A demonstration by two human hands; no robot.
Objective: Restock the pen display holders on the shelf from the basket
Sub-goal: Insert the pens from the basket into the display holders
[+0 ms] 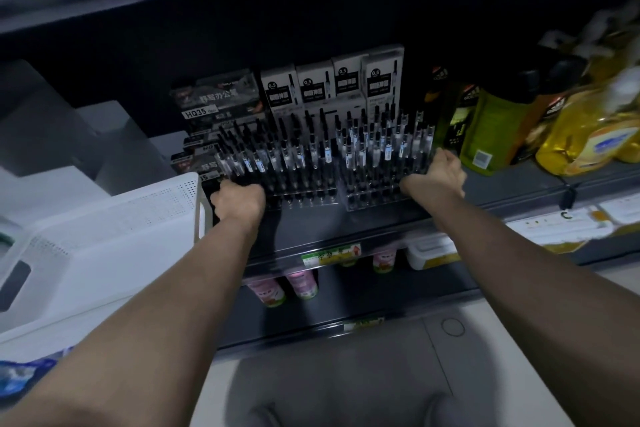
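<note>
My right hand curls its fingers round the right end of the pen holders. My left hand sits at their left end, beside the basket, and I cannot tell its fingers' state. An uneven push could topple the pens.

Head camera looking forward and down into a dark shop shelf
The one wide-angle view is sitting at the person's head and tilting down along both outstretched forearms. It is placing the left hand and right hand mid-frame at the pen display holders. It is standing close, catching the white basket at the left edge and the floor below.
</note>
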